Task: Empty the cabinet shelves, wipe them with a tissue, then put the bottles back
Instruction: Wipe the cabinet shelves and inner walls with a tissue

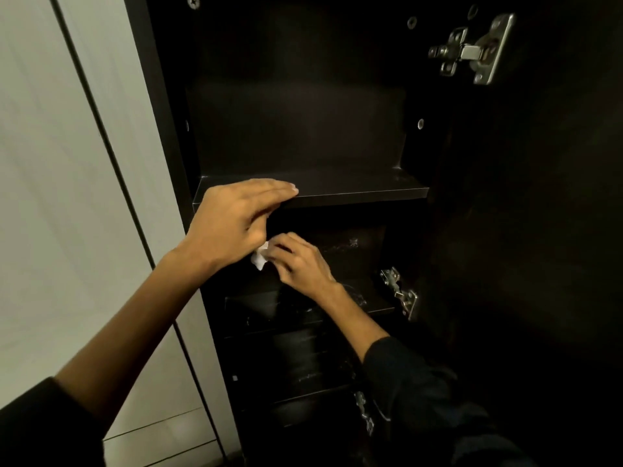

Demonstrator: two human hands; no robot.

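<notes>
Dark cabinet (161, 96) shelf (354, 190) (bare), right hand (300, 261) gripping tissue (260, 258)

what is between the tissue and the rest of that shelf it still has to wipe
Nothing visible. The right hand holds the tissue at the shelf's left end; the dark board to its right shows only pale smears, no bottles.

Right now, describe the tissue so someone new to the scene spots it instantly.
Find the dark open cabinet beside the pale wall panel. Below its upper shelf, the two hands meet in front of the next shelf down. The tissue is the small crumpled wad in the grip of the right hand, just under the left hand; it is the only white thing against the dark interior.
</notes>
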